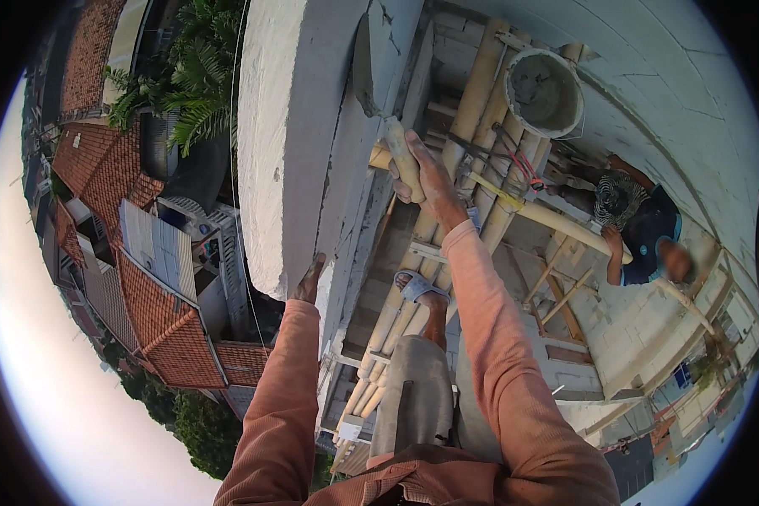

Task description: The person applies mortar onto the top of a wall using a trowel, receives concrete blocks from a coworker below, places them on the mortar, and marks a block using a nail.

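My right hand (430, 181) is wrapped round the pale handle of a trowel (406, 160). The trowel's mortar-smeared blade (363, 72) stands edge-on against the face of a pale block wall (312, 160), near a dark vertical joint. Lower down, my left hand (309, 281) rests against the same wall near its outer corner. Its fingers look stretched out along the surface, with nothing in them. To the right of my right hand, a round bucket (557, 132) holds grey mortar (538, 84).
I stand on bamboo scaffold poles (405, 304), one sandalled foot (420, 287) showing. A red-handled tool (527, 169) lies on the poles below the bucket. A co-worker (649, 240) is at the right, below, one hand by a pole. Tiled roofs (156, 295) lie far below left.
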`<state>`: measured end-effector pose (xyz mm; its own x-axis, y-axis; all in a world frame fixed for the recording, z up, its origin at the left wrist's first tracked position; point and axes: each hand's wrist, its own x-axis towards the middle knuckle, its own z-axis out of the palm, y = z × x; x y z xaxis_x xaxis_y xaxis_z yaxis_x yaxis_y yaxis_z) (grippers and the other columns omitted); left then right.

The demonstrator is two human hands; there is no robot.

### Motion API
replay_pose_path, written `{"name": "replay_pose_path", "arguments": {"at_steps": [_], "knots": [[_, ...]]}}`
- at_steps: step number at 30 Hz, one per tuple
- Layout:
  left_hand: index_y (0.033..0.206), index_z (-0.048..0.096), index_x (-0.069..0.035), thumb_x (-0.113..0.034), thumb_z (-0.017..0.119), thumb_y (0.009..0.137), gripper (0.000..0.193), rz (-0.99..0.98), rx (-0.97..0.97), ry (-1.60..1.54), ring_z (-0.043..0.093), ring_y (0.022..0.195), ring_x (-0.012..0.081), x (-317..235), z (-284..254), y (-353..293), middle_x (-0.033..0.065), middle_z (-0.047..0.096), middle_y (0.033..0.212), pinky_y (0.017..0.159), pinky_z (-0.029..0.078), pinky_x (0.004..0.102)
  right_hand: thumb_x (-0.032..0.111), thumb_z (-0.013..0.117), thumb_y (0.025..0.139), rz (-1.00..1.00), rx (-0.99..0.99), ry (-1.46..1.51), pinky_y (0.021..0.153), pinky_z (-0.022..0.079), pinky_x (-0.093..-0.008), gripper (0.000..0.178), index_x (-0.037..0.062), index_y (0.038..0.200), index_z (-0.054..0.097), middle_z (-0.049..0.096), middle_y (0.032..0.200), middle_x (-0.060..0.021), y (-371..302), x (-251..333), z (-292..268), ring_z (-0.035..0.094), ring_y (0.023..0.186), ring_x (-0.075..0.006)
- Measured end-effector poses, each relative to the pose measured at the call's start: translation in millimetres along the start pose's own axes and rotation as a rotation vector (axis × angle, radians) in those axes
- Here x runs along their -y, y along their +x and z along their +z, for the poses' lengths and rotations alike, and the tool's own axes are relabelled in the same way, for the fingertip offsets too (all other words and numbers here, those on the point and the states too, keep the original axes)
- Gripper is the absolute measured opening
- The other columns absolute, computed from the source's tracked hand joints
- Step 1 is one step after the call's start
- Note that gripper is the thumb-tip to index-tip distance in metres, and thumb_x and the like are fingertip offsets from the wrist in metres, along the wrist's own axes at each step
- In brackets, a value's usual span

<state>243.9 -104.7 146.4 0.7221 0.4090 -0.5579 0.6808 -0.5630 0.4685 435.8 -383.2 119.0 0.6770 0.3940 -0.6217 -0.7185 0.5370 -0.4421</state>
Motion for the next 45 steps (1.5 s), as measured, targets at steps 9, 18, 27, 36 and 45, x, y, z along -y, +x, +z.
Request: {"name": "replay_pose_path", "arguments": {"at_steps": [9, 18, 27, 36, 45], "knots": [[0.127, 0.061, -0.001, -0.058, 0.071, 0.084, 0.072, 0.016, 0.007, -0.085, 0.057, 0.118, 0.0380, 13.2, -5.4, 2.9, 0.0210, 0.063, 0.125, 0.099, 0.043, 0.0454, 0.061, 0.046, 0.100, 0.071, -0.010, -0.017, 0.043, 0.036, -0.0251, 0.062, 0.0035, 0.121, 0.057, 0.052, 0.073, -0.0017, -64.8, -17.0, 11.7, 0.047, 0.048, -0.0095], [0.138, 0.053, -0.003, -0.059, 0.065, 0.087, 0.077, -0.031, 0.136, -0.082, 0.050, 0.129, 0.0400, 2.1, -4.0, 6.2, 0.0216, 0.057, 0.137, 0.108, 0.037, 0.0463, 0.064, 0.047, 0.098, -0.144, 0.116, 0.119, 0.043, 0.035, -0.0238, 0.064, 0.0030, 0.114, 0.058, 0.050, 0.071, 0.0001, 15.9, 142.3, 61.1, 0.042, 0.045, -0.0074], [0.140, 0.053, -0.004, -0.063, 0.063, 0.087, 0.080, 0.005, 0.105, 0.088, 0.045, 0.136, 0.0368, 45.5, 5.5, 16.7, 0.0204, 0.054, 0.142, 0.112, 0.033, 0.0437, 0.061, 0.041, 0.102, -0.223, 0.341, 0.057, 0.037, 0.036, -0.0230, 0.070, -0.0048, 0.120, 0.055, 0.053, 0.065, -0.0001, -32.9, 145.9, 97.7, 0.043, 0.039, -0.0061], [0.137, 0.057, -0.007, -0.062, 0.062, 0.087, 0.074, 0.099, 0.019, 0.160, 0.048, 0.133, 0.0360, 47.0, 9.2, 16.7, 0.0167, 0.057, 0.140, 0.111, 0.034, 0.0444, 0.052, 0.053, 0.100, -0.259, -0.064, -0.114, 0.038, 0.038, -0.0232, 0.059, -0.0035, 0.119, 0.054, 0.055, 0.072, -0.0017, -99.4, 106.6, 52.4, 0.047, 0.044, -0.0075], [0.139, 0.055, -0.008, -0.064, 0.057, 0.090, 0.074, 0.026, 0.084, 0.248, 0.045, 0.135, 0.0363, 21.9, 11.8, 15.0, 0.0178, 0.053, 0.143, 0.111, 0.034, 0.0436, 0.050, 0.056, 0.096, 0.125, -0.780, -1.736, 0.066, 0.055, -0.0435, 0.049, 0.0046, 0.107, 0.067, 0.069, 0.099, -0.0182, -97.1, 176.8, -165.4, 0.069, 0.081, -0.0285]]}}
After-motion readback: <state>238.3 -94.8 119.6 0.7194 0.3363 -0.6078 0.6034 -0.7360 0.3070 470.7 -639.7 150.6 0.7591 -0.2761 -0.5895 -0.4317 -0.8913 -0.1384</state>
